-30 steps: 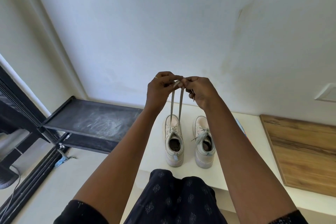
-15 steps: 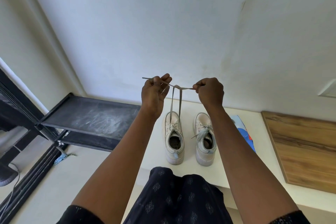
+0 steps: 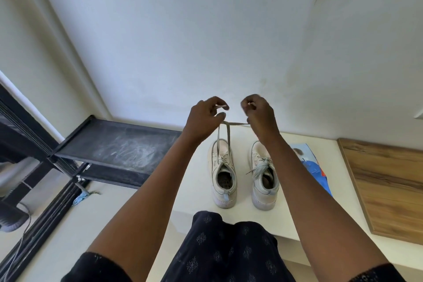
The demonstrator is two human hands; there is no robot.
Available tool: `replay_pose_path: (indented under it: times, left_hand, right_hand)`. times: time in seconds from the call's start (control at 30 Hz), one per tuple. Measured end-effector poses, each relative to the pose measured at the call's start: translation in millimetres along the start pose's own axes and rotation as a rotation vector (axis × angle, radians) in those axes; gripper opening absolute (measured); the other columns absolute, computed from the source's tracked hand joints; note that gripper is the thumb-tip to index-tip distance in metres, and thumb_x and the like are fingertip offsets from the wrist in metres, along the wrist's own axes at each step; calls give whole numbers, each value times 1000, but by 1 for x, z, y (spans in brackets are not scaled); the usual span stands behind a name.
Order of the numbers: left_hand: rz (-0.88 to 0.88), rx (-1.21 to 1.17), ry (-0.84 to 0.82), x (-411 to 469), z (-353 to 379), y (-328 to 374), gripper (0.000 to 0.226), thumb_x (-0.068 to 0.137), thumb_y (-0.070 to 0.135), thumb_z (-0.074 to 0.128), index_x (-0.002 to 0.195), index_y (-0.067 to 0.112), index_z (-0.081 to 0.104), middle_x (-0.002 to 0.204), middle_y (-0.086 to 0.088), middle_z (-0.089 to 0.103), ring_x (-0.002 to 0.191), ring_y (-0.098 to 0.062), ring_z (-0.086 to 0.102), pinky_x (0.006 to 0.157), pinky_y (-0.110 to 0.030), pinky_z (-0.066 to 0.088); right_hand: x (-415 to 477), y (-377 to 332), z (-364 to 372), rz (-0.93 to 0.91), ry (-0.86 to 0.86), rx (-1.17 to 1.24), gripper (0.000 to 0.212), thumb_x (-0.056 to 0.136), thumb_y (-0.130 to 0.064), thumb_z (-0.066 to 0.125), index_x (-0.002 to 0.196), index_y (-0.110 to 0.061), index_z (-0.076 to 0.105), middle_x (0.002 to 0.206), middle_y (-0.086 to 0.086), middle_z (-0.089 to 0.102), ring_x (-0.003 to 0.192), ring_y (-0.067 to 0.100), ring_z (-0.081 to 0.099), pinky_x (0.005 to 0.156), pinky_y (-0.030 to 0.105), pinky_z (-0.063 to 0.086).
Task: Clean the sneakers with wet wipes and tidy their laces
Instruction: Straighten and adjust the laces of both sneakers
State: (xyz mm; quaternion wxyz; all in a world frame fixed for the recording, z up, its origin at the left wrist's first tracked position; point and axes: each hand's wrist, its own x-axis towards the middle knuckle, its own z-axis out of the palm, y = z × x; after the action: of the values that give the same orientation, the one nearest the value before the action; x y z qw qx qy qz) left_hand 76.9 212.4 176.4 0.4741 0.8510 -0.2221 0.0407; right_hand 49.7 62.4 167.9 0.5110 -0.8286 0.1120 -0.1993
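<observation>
After our left hand [image 3: 206, 119] and right hand [image 3: 261, 114] parted, each pinching the lace [image 3: 238, 123], its crossing pulled taut between them, starting the knot.

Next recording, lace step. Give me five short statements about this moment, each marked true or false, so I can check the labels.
1. The left hand and the right hand both pinch the lace of the sneaker nearer the black shelf. True.
2. Both sneakers lie on their sides. False: both stand upright on their soles.
3. A blue packet lies beside the other sneaker, on the side away from the shelf. True.
4. The sneakers stand on the wooden board. False: they stand on the white ledge; the board lies apart, past the packet.
5. One hand holds a wipe. False: each grip is on the lace alone.
</observation>
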Motion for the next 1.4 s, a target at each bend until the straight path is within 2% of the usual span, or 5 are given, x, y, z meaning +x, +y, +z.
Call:
replay_pose_path:
  times: [0.17,0.43,1.07,1.2,1.4]
  left_hand:
    - [0,276,-86,2,-3,-26,23,80,27,74,102,17,74,70,6,49,90,-18,44,73,-23,30]
    - [-206,569,-126,-8,-2,-71,32,86,41,65,101,13,73,106,-8,60,115,-29,34,83,-30,22]
    - [-559,711,-193,-44,1,-180,28,87,37,64,83,10,70,82,-6,54,108,-31,41,83,-36,30]
    - [-599,687,-306,-41,7,-196,31,84,41,67,96,13,68,103,-10,61,113,-33,42,91,-39,35]
    - [-425,309,-431,-37,38,-181,62,82,16,70,138,29,48,151,-7,27,136,-29,28,110,-37,27]
  right_hand:
    - [3,21,4,-235,-257,-624,20,85,-18,68,97,-3,72,82,-2,34,82,21,49,66,22,31]
    - [-5,52,-15,-71,-197,-1134,20,84,-21,68,96,-5,64,100,9,62,94,29,62,68,27,39]
    - [-9,137,-30,165,-216,-1275,18,85,-4,60,102,-1,64,107,14,58,101,35,57,82,41,51]
    - [-3,141,-20,114,-115,-1201,19,87,2,52,102,4,63,110,18,54,102,37,53,71,37,45]
    - [-9,153,21,-304,-128,-924,9,59,6,76,65,3,70,91,20,63,82,37,61,74,38,49]
